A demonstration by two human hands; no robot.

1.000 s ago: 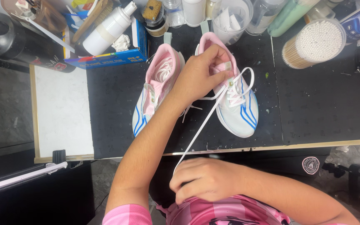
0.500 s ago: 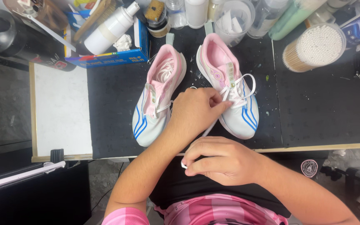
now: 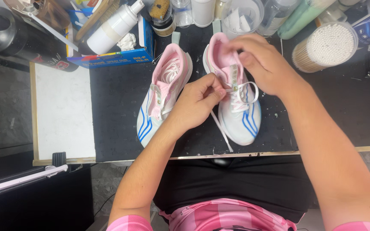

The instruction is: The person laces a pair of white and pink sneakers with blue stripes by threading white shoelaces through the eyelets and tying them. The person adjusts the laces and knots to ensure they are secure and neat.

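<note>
Pinching a white lace point(image 3: 220, 128) between thumb and fingers, the left hand point(image 3: 197, 102) sits closed between 2 pink-and-white sneakers on the black mat point(image 3: 116, 115), the lace's loose end trailing toward the near table edge, while the right hand point(image 3: 264, 64) curls over the tongue and collar of the right sneaker point(image 3: 240, 115), apparently to steady it as the lace is drawn. Whether the right fingers actually grip the tongue cannot be told, since the hand covers that spot. The left sneaker point(image 3: 161, 98) lies untouched just beside, and the bottles, jars and the tub of cotton swabs point(image 3: 324, 45) along the far edge are cut off by the frame.
</note>
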